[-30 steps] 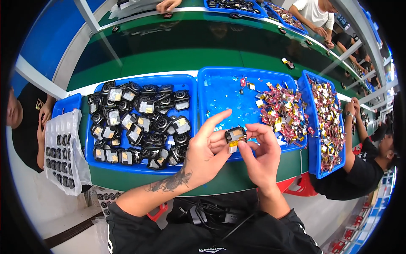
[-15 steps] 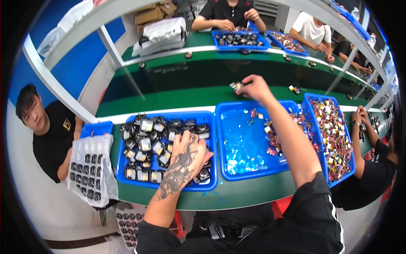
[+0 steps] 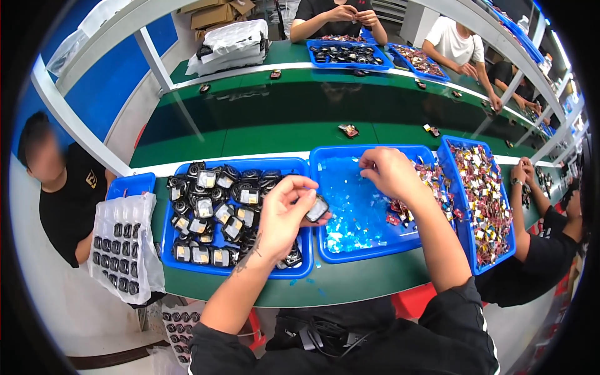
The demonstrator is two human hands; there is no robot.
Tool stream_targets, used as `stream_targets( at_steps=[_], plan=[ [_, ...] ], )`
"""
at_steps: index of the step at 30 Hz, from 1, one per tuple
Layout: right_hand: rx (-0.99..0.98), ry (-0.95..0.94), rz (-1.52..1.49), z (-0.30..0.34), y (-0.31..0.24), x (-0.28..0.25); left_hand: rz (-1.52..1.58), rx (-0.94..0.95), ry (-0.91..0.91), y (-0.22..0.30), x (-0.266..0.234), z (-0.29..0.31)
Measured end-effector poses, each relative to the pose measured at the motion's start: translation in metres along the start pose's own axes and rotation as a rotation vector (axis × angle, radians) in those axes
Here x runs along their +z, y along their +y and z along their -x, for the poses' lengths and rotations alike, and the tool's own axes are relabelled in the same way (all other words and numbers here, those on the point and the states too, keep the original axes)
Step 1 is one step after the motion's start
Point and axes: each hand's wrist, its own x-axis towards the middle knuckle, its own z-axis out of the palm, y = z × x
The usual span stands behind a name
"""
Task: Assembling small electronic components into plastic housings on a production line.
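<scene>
My left hand (image 3: 287,209) pinches a small black casing with a grey face (image 3: 317,209), between the left and middle trays. Many similar black casings (image 3: 203,206) fill the blue left tray (image 3: 236,270). Over the blue middle tray (image 3: 359,255), my right hand (image 3: 392,175) has its fingers curled together; whatever they may hold is hidden. Below and beside that hand lie small red circuit pieces with wires and yellow-white parts (image 3: 431,181). A small wired assembly (image 3: 349,130) rests on the green belt (image 3: 250,139), beyond the middle tray.
Blue film scraps (image 3: 350,231) litter the middle tray. A blue bin of wired circuit pieces (image 3: 481,206) stands at the right. At the left, a person (image 3: 62,194) is beside a white blister tray of black parts (image 3: 119,250). Other people sit across the belt and at the right.
My left hand has lifted a casing from the left tray and moved right. My right hand has left the wired assembly on the belt and drawn back over the middle tray.
</scene>
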Motion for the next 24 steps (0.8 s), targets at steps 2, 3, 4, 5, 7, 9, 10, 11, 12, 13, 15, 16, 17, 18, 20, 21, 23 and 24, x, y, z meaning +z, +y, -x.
stream_targets(
  at_steps=[2,3,4,5,7,9,10,11,12,13,15,16,17,18,20,21,23,24],
  plan=[
    [0.018,-0.013,0.053,0.006,0.024,0.009,0.323,-0.148,-0.030,-0.007,0.011,0.002],
    [0.027,-0.032,0.100,0.005,0.032,0.017,0.394,-0.202,0.006,-0.014,0.012,0.002],
    [0.020,-0.058,0.073,0.004,0.035,0.021,0.425,-0.243,0.015,-0.023,0.008,0.002],
    [0.014,-0.055,0.076,0.003,0.036,0.023,0.455,-0.283,0.023,-0.027,0.006,0.001],
    [-0.053,-0.021,0.068,0.005,0.034,0.024,0.469,-0.258,0.078,-0.023,0.012,0.003],
    [-0.093,0.024,0.110,0.009,0.032,0.024,0.529,-0.260,0.083,-0.025,0.008,0.006],
    [-0.092,0.202,0.045,0.013,0.024,0.018,0.527,-0.288,0.067,-0.028,0.004,0.007],
    [-0.089,0.376,-0.027,0.017,0.016,0.013,0.512,-0.330,0.056,-0.031,0.005,0.006],
    [-0.043,0.389,-0.097,0.024,0.010,0.007,0.537,-0.342,0.014,-0.032,0.008,0.007],
    [0.018,0.400,-0.164,0.032,0.007,0.004,0.561,-0.364,-0.036,-0.035,0.011,0.006],
    [0.080,0.337,-0.160,0.034,0.008,0.007,0.541,-0.381,-0.049,-0.036,0.011,0.005],
    [0.060,0.282,-0.122,0.033,0.013,0.012,0.531,-0.364,-0.040,-0.035,0.010,0.006],
    [0.042,0.228,-0.083,0.032,0.017,0.013,0.521,-0.348,-0.032,-0.035,0.009,0.006],
    [0.066,0.176,-0.031,0.029,0.013,0.010,0.521,-0.291,-0.025,-0.035,0.008,0.005],
    [0.073,0.168,0.005,0.024,0.019,0.010,0.469,-0.203,-0.034,-0.035,0.008,0.003],
    [0.068,0.160,0.040,0.021,0.022,0.011,0.444,-0.177,-0.034,-0.032,0.010,0.003],
    [0.093,0.166,0.096,0.015,0.029,0.014,0.415,-0.181,-0.089,-0.029,0.011,0.002],
    [0.115,0.137,0.114,0.009,0.031,0.016,0.366,-0.144,-0.074,-0.027,0.012,0.003]
  ],
)
